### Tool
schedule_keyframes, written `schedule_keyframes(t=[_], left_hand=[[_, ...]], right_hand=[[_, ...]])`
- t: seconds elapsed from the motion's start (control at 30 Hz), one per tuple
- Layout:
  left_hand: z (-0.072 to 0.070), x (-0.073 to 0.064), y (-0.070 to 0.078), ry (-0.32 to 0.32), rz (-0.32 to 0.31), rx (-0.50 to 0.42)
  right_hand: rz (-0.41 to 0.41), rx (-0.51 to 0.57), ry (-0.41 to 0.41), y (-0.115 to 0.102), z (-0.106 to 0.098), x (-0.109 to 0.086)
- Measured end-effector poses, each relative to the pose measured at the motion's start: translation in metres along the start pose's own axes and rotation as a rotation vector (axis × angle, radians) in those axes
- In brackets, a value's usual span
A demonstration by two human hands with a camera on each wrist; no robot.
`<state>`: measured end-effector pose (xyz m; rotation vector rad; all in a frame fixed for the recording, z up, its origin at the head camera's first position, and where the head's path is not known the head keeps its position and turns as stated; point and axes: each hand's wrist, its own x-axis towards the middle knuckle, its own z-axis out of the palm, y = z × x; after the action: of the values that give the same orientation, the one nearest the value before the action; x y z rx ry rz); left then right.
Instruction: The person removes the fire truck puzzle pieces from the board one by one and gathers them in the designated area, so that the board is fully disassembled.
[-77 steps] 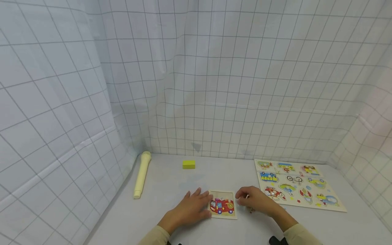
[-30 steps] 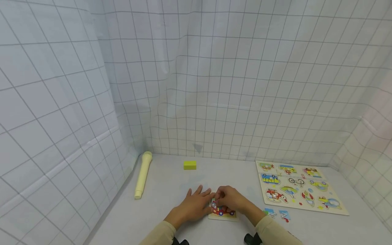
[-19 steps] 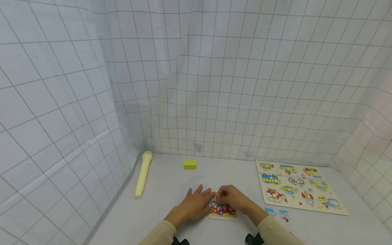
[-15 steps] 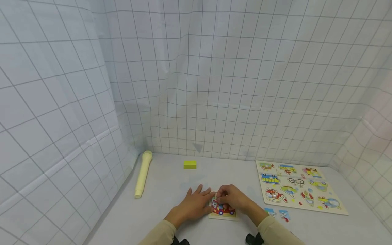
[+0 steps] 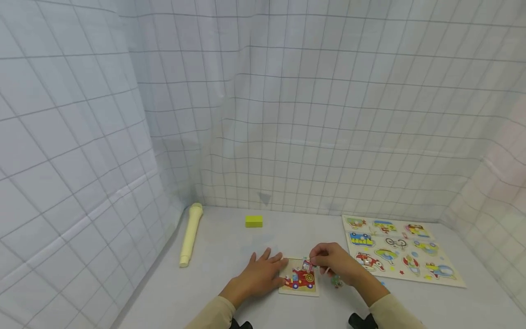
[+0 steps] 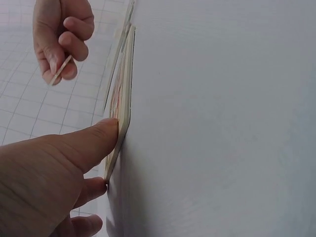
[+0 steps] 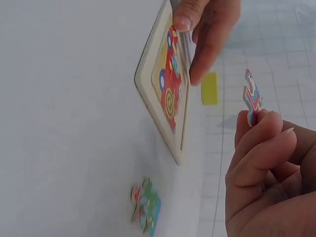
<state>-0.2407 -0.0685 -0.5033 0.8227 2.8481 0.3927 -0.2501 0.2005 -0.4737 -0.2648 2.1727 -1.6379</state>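
A square wooden jigsaw tray (image 5: 298, 294) lies flat, with red fire-engine pieces (image 5: 302, 279) set in its lower part and bare wood above. My left hand (image 5: 259, 275) rests at its left side with fingers spread. In the left wrist view the thumb (image 6: 101, 136) presses the tray's rim. Over the tray's upper right, my right hand (image 5: 337, 262) pinches a small jigsaw piece (image 7: 253, 98) between thumb and fingers, raised off the tray. Loose green and blue jigsaw pieces (image 7: 145, 205) lie just right of the tray, partly under the right hand in the head view.
A large peg puzzle board (image 5: 400, 253) with vehicle pictures lies at the right. A yellow block (image 5: 254, 221) sits toward the back, and a cream stick-like object (image 5: 191, 235) lies at the left. Gridded white curtains (image 5: 296, 114) close off the back and sides.
My right hand has lifted a piece from the tray's upper left and carried it to the right. The fire engine's left part now shows a gap. My left hand has stayed nearly still.
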Motion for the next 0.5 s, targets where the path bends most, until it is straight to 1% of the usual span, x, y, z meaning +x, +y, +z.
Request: schedule_keyframes(t=[0.13, 0.23, 0.37, 0.5], left_hand=[[0.001, -0.001, 0.001, -0.009, 0.002, -0.010], [0.001, 0.000, 0.000, -0.012, -0.006, -0.007], [0.002, 0.000, -0.002, -0.011, -0.016, 0.005], [0.003, 0.002, -0.004, -0.015, -0.011, 0.002]], right_hand=[[0.057, 0.001, 0.007, 0.009, -0.023, -0.027], [0.092, -0.027, 0.002, 0.020, -0.033, -0.044], [0.111, -0.061, -0.022, 0.035, -0.037, -0.059], [0.128, -0.096, -0.034, 0.042, -0.033, -0.067]])
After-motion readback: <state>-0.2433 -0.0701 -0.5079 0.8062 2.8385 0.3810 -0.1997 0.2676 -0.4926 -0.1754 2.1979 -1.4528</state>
